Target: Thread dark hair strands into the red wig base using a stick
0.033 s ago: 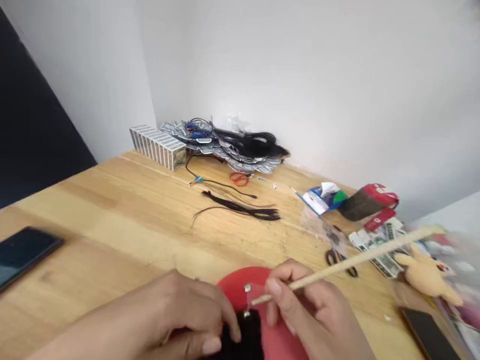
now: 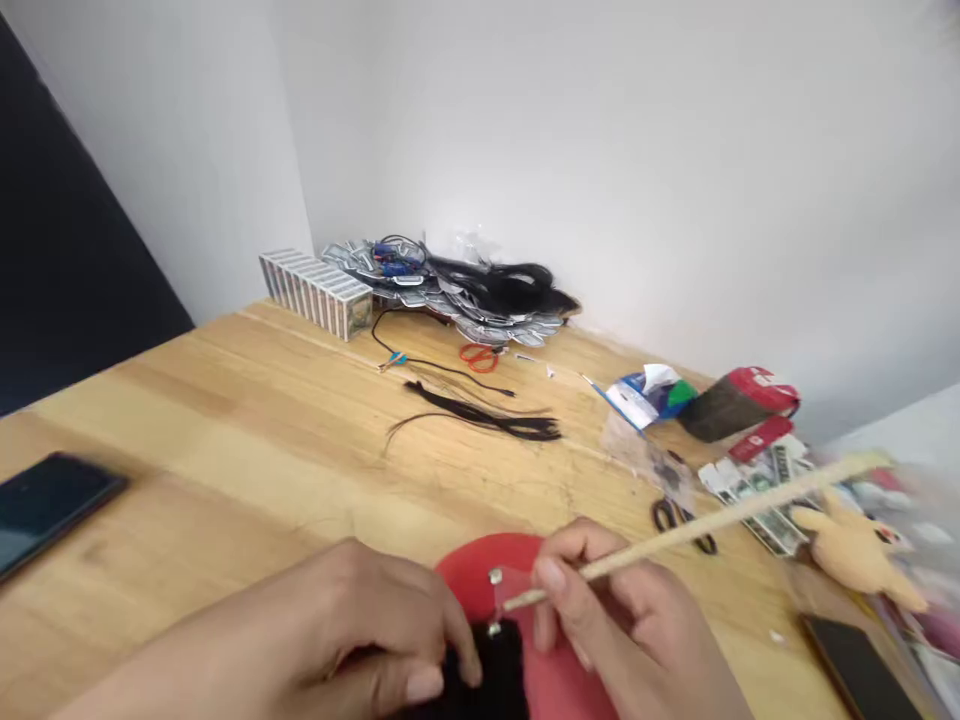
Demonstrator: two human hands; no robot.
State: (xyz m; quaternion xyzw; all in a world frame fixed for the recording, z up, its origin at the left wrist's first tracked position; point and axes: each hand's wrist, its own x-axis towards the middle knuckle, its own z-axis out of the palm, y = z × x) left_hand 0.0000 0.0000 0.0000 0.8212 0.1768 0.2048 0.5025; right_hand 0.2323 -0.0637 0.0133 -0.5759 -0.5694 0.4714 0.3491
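Right hand: our right hand (image 2: pixel 615 610) has thumb and fingers clamped on a pale stick (image 2: pixel 697 525), its tip beside two small shiny bits (image 2: pixel 495 576).
Left hand: our left hand (image 2: pixel 382 620) sets its fingertips on a black piece (image 2: pixel 501 665); pinching or merely pressing, we cannot tell.
Red backing: there it is, the red piece (image 2: pixel 480 560), under both hands toward the desk's (image 2: pixel 225 460) near side, the black piece lying against it.
Progress: we'd call it midway. Black meets red, the stick is at the black piece's upper end; whether anything is fastened, or the tip touches, we can't make out.
Still loose: black strands (image 2: pixel 480 412) lie mid-desk, well apart from our hands.
Far left corner: a row of boxes (image 2: pixel 319 292), untouched.
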